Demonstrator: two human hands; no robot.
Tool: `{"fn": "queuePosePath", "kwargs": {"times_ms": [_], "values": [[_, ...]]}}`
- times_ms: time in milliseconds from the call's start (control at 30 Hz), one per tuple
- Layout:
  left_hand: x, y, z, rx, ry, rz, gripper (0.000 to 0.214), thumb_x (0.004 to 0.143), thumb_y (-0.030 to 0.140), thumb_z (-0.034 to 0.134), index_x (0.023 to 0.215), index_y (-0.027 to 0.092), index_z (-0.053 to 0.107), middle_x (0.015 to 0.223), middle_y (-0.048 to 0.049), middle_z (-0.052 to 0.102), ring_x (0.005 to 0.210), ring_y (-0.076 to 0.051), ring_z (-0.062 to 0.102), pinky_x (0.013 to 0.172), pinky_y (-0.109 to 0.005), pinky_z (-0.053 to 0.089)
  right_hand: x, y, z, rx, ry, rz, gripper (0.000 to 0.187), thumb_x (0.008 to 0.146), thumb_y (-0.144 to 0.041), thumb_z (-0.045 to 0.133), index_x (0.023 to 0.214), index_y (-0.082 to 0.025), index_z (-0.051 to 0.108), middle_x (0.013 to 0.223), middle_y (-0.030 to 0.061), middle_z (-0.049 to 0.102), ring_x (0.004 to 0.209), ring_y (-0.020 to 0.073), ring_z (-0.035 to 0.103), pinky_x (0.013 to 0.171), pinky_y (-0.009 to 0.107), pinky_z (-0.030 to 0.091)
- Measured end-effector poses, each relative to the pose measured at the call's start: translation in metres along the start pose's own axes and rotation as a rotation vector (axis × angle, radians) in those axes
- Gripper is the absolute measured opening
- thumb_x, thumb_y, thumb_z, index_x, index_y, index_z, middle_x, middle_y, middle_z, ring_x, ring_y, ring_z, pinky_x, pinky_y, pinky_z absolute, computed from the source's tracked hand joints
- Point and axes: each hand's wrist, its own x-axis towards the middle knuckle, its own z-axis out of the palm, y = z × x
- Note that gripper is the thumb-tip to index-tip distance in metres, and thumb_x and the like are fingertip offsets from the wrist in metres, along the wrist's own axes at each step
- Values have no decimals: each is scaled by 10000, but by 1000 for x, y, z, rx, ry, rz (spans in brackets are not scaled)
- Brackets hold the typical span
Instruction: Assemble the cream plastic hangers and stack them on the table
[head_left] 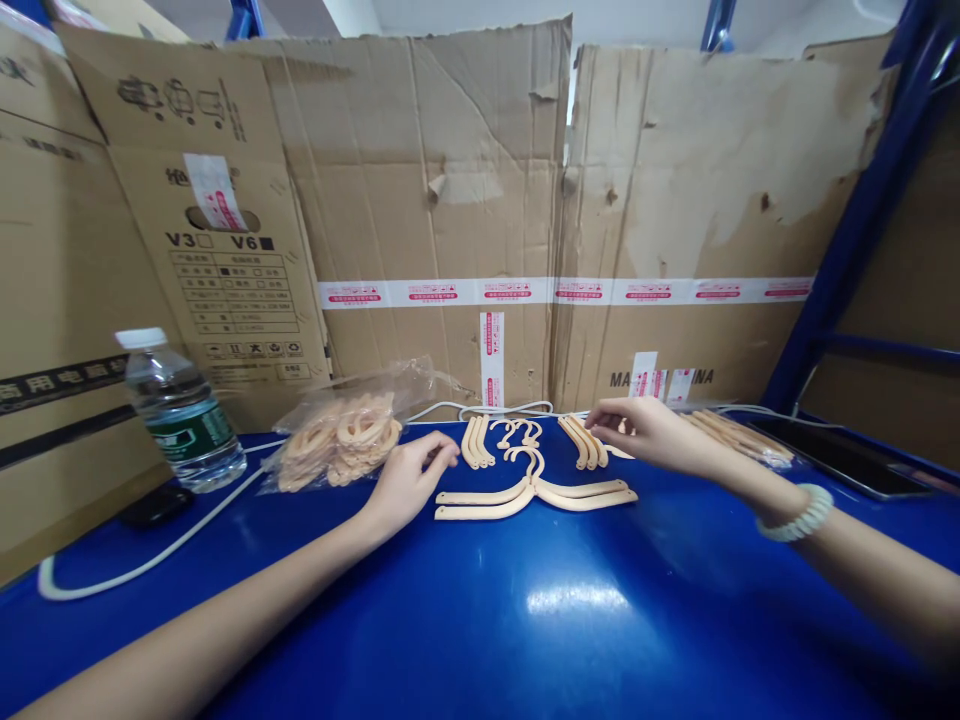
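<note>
Two assembled-looking pale hangers lie side by side on the blue table, their curved arms (484, 505) spreading left and right below hooks (529, 462). My left hand (409, 478) hovers just left of them, fingers loosely bent, with nothing seen in it. Beyond its fingertips is a row of loose curved hanger arms (478, 442). More loose hooks (517, 432) sit in the middle. Over on the right, another row of curved arms (583, 443) lies by the fingertips of my right hand (649, 430). Its fingers are bent and apart; whether they touch a piece is unclear.
A clear plastic bag of hooks (341, 440) lies at left, near a water bottle (184, 415) and a black object (156, 506). Bagged hanger arms (739, 437) and a dark flat device (840, 458) lie at right. Cardboard sheets (435, 220) wall the back; a white cable (172, 545) crosses the table.
</note>
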Motion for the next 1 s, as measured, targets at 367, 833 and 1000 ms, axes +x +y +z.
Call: {"fn": "queuePosePath", "kwargs": {"times_ms": [367,833,1000], "values": [[4,-25,-8,109,-373,136,417,945,176,350,1313,215,541,1403,-70,533,1357,-227,402,1138,-444,297,101,-23,45,-216,-218,-185,224,791,-53,595,917,-159,747,898,83,740,820,204,678,704,249,463],[3,-28,-7,136,-308,200,359,881,62,445,1127,219,653,1151,-79,634,1107,-225,550,1010,-417,413,126,-23,83,-35,-195,-310,36,754,-125,717,763,-140,685,796,20,666,734,147,609,685,265,463],[3,-27,-5,84,-213,172,203,854,116,529,867,206,709,976,-61,648,957,-234,586,911,-416,454,107,-23,66,269,203,-180,149,829,-255,619,832,-128,696,639,10,601,595,129,542,573,234,386]]}}
